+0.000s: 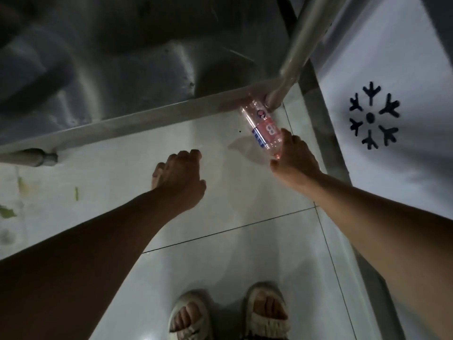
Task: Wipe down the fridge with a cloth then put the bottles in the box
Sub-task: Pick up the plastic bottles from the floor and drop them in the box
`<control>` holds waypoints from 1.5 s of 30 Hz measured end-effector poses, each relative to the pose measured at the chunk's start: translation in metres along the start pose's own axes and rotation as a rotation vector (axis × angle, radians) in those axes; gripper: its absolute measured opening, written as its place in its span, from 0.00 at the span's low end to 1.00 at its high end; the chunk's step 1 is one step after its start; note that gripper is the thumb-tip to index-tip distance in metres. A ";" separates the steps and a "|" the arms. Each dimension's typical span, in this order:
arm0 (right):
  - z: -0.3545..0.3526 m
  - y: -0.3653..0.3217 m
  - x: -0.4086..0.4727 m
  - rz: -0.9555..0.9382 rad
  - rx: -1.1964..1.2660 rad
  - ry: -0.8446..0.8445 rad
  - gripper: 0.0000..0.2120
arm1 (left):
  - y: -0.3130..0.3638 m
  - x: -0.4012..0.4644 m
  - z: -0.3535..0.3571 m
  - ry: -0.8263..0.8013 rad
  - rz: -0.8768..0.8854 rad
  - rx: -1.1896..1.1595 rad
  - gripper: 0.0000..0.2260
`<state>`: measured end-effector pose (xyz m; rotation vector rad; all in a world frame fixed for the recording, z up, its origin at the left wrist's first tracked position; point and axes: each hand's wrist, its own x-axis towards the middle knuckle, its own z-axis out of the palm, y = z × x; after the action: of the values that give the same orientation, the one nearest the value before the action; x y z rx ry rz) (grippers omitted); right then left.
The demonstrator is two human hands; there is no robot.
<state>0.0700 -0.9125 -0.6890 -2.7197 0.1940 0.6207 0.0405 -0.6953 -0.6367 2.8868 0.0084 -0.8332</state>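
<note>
A clear plastic bottle with a pink and blue label hangs just above the white tiled floor, tilted away from me. My right hand grips its near end. The bottle's far end lies close to the foot of a steel table leg. My left hand hovers over the floor to the left of the bottle, fingers loosely curled, holding nothing. The white fridge with a black snowflake mark stands at the right. No cloth and no box are in view.
A steel table's lower shelf fills the upper left, its front rail running across the floor. Green scraps lie on the tiles at far left. My sandalled feet stand at the bottom.
</note>
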 end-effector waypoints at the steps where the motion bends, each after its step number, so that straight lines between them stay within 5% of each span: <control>1: 0.008 0.002 0.012 -0.012 -0.022 0.031 0.35 | -0.006 0.009 0.008 0.009 0.003 0.010 0.23; 9: 0.061 0.012 0.088 0.016 -0.107 0.125 0.42 | -0.055 0.058 0.070 0.017 -0.065 0.024 0.24; 16: 0.076 0.006 0.083 0.048 -0.265 0.100 0.39 | -0.087 0.044 0.076 -0.011 -0.115 0.003 0.24; 31: 0.012 -0.176 -0.160 -0.240 -0.239 -0.243 0.35 | -0.134 -0.183 -0.027 0.006 -0.396 -0.283 0.23; 45: -0.013 -0.356 -0.292 -0.532 -0.419 -0.283 0.34 | -0.268 -0.361 -0.092 0.172 -0.659 -0.418 0.23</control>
<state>-0.1129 -0.5694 -0.4422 -2.8264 -0.7825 0.9436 -0.2279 -0.4061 -0.4023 2.5338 1.0583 -0.5570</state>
